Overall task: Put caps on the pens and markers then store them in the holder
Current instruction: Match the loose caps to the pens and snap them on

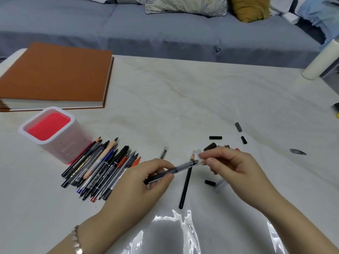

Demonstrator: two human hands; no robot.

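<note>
Head view: capping step. Gripping pen (pixel 183 166) with left hand (pixel 146 182), pinching cap (pixel 201 159) at its tip with right hand (pixel 231 165), over counter (pixel 183 98). Next: push cap on, drop pen in holder (pixel 55 132).

This was a home, most likely a living room. A long grey-blue fabric sofa (pixel 165 33) ran across the far side, with a pale leaf-print cushion (pixel 185 5) and a mustard-yellow cushion (pixel 251 8) propped against its back, and crumpled light-blue fabric (pixel 319 13) heaped at its right end. In front of the sofa stood a low table under a creased white cloth (pixel 183 98) (more a coffee table than a desk, judging by how it sat against the sofa). A thick album with an orange-brown cover (pixel 55 74) lay on the table. Near it, a pile of loose pens and markers (pixel 102 169) lay beside a white-walled plastic holder with a pink inside (pixel 64 147).
</note>
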